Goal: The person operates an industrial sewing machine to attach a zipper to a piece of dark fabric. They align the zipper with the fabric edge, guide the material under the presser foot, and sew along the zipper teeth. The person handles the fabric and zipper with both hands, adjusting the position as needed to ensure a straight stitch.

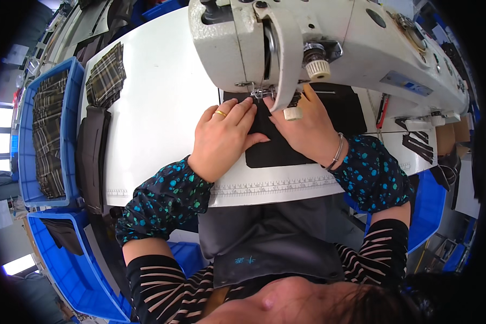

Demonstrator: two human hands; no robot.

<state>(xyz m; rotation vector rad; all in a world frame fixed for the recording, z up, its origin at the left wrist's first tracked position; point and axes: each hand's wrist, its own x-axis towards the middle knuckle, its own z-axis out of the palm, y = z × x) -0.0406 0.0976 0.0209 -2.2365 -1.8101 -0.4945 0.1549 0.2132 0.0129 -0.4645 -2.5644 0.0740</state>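
Note:
A piece of black fabric [278, 148] lies on the white table under the head of a sewing machine [329, 32]. My left hand [221, 135] rests flat at the cloth's left edge, its fingertips close to the presser foot [262, 93] and its thumb stretched over the cloth. My right hand [308, 129] presses down on the fabric right of the foot, fingers extended. Machine knobs in front partly cover those fingers. Where the needle meets the cloth is too small to make out.
Plaid cloth pieces [107, 75] and dark folded pieces [93, 156] lie at the table's left edge. A blue bin [76, 108] beside it holds more plaid cloth. On the right are a red-handled tool [382, 110] and black strips [417, 146]. A ruler strip [275, 189] follows the front edge.

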